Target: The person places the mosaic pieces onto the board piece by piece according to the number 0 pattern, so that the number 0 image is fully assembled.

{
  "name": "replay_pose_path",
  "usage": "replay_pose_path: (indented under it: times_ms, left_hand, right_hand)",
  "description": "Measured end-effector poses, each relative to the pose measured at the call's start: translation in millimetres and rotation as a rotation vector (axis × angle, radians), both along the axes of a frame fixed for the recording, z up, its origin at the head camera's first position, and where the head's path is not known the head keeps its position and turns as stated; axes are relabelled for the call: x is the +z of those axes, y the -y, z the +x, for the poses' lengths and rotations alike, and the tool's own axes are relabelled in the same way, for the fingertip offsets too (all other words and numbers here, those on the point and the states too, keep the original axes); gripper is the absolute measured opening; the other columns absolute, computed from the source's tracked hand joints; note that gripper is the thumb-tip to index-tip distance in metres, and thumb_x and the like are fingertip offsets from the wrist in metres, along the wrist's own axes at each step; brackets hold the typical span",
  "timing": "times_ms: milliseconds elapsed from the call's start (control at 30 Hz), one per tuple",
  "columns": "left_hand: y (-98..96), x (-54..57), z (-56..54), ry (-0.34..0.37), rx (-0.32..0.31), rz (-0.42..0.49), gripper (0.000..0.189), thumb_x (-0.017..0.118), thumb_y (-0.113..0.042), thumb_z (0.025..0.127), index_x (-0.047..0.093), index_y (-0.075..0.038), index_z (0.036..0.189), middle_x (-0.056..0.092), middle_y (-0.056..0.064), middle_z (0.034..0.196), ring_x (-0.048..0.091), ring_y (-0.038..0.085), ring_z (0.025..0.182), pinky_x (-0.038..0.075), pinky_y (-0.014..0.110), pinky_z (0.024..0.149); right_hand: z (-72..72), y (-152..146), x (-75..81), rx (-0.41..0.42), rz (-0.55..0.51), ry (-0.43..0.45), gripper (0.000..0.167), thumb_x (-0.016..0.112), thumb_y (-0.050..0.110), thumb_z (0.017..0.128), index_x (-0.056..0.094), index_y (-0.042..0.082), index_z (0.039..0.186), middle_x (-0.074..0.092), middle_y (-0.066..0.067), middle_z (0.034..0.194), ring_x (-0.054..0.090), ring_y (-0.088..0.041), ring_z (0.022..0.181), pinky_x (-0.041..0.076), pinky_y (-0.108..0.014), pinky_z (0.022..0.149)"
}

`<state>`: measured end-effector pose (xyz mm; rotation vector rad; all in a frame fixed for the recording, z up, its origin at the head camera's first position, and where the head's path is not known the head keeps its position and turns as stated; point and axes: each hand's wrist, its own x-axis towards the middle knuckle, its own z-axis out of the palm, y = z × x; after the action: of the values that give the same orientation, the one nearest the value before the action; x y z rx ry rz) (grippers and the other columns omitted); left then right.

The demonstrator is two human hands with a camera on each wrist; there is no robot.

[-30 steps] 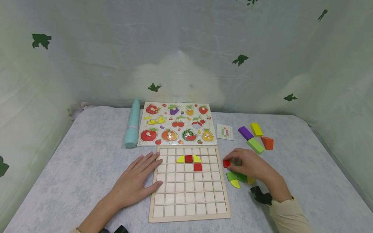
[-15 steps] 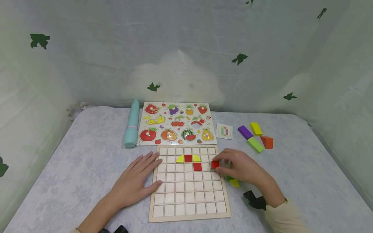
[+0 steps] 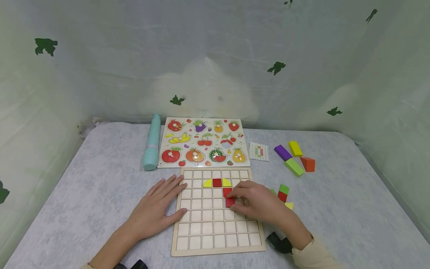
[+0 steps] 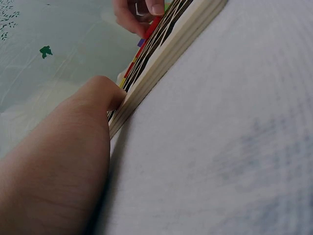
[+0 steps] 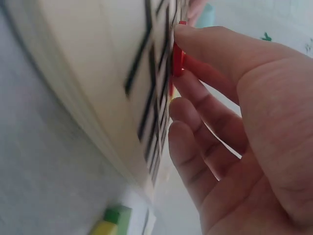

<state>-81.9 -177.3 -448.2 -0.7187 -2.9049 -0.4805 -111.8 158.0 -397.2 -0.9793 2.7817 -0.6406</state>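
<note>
On the grid board (image 3: 218, 241), my right hand (image 3: 260, 201) pinches a red square tile (image 3: 230, 202) between thumb and fingers. The right wrist view shows that tile (image 5: 178, 56) on edge, low against the board. Just above it lies another red square tile (image 3: 226, 192). Higher up, a red square tile (image 3: 217, 182) sits between two yellow quarter-round tiles (image 3: 208, 183). My left hand (image 3: 151, 213) rests with spread, straight fingers on the board's left edge. Right of the board are loose tiles, among them a green tile (image 3: 284, 189), a red tile (image 3: 282, 197) and a yellow tile (image 3: 289, 205), partly behind my right hand.
Behind the grid board lies a fruit knob puzzle (image 3: 212, 130), with a teal tapered object (image 3: 152, 149) on its left. To its right is a small pattern card (image 3: 259, 151). Purple (image 3: 283, 152), yellow (image 3: 295, 148), green (image 3: 294, 167) and orange (image 3: 308, 164) blocks lie farther right.
My right hand has carried the red tile left from the loose pile onto the grid, to a spot under the other red tile. My left hand stays where it was.
</note>
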Motion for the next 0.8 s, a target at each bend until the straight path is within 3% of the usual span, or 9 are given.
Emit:
replay_pose_path:
  times_ms: [233, 367, 467, 800]
  left_hand:
    - [0.1, -0.7, -0.5, 0.007, 0.006, -0.005, 0.075, 0.068, -0.056, 0.091, 0.050, -0.020, 0.154, 0.036, -0.001, 0.167, 0.028, 0.023, 0.157, 0.020, 0.046, 0.128]
    - [0.2, -0.1, -0.1, 0.016, 0.004, 0.005, 0.075, 0.068, -0.056, 0.092, 0.050, -0.020, 0.154, 0.035, -0.001, 0.167, 0.028, 0.023, 0.157, 0.020, 0.046, 0.128]
    - [-1.1, 0.3, 0.4, 0.027, -0.001, 0.017, 0.074, 0.068, -0.056, 0.092, 0.050, -0.020, 0.154, 0.035, -0.001, 0.167, 0.028, 0.023, 0.157, 0.020, 0.046, 0.128]
    - [-0.5, 1.9, 1.9, 0.008, 0.000, 0.017, 0.074, 0.069, -0.056, 0.091, 0.050, -0.019, 0.154, 0.037, -0.001, 0.166, 0.029, 0.023, 0.156, 0.021, 0.046, 0.127]
  right_hand:
    - [0.5, 3.4, -3.7, 0.029, 0.009, -0.040, 0.027, 0.082, 0.035, 0.090, 0.079, 0.024, 0.115, 0.068, 0.011, 0.108, 0.056, -0.006, 0.092, 0.055, -0.023, 0.079]
    - [0.2, 1.1, -1.5, 0.028, 0.003, -0.021, 0.029, 0.082, 0.035, 0.089, 0.078, 0.023, 0.115, 0.068, 0.012, 0.109, 0.058, -0.006, 0.096, 0.057, -0.025, 0.082]
    - [0.2, -4.2, 0.9, 0.002, -0.001, 0.009, 0.031, 0.083, 0.032, 0.088, 0.078, 0.023, 0.117, 0.069, 0.013, 0.110, 0.060, -0.005, 0.099, 0.058, -0.026, 0.084]
    - [-3.9, -39.6, 6.1, -0.096, -0.008, 0.046, 0.034, 0.082, 0.032, 0.089, 0.076, 0.024, 0.122, 0.068, 0.011, 0.110, 0.056, -0.008, 0.088, 0.051, -0.022, 0.071]
